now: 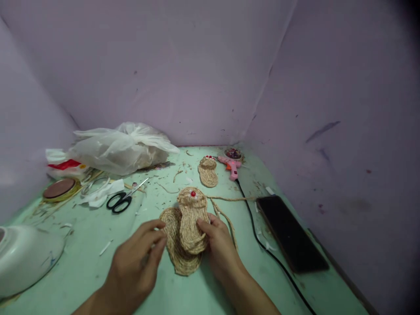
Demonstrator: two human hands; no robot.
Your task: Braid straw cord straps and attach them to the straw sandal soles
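Observation:
Two small slippers woven from jute rope lie in front of me on the pale green table (82, 271). The upper slipper (192, 218), with a strap and a red bead, rests partly on a plain jute sole (177, 256). My right hand (219, 247) pinches the upper slipper's right edge with thumb and fingers. My left hand (139, 262) hovers at the sole's left edge, fingertips curled together, touching or almost touching it. A loose jute cord (226, 199) trails to the right from the slippers.
A third jute slipper (208, 171) and a pink glue gun (230, 166) with a black cable (262, 245) lie farther back. Black scissors (120, 202), a plastic bag (121, 148), a round tin (61, 189), a white bowl (22, 256) stand left; a dark phone (290, 232) right.

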